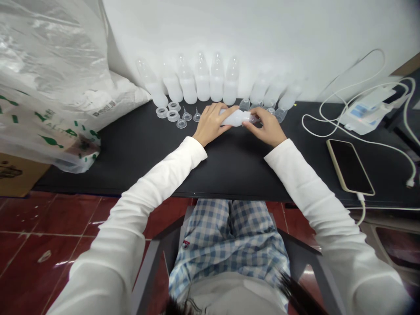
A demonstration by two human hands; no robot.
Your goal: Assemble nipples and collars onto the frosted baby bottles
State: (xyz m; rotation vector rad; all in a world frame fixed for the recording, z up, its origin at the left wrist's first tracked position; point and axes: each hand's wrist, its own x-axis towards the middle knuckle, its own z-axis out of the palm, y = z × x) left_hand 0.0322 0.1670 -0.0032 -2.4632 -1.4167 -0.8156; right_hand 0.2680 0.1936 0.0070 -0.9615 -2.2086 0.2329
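Note:
My left hand (210,122) is wrapped round a translucent white baby bottle (234,117) that lies sideways above the black table (138,144). My right hand (267,127) pinches the bottle's clear neck end, fingers closed on it. Behind the hands a row of several similar bottles (202,85) stands against the white wall. Loose clear rings (173,115) and teats (187,116) lie just left of my left hand. A few clear caps (244,104) sit behind the held bottle.
A large clear plastic bag (49,87) bulges over the table's left end above a cardboard box (15,175). At the right lie a phone (349,166) on a white cable (387,151) and a white device (367,111). Red tile floor (39,236) below.

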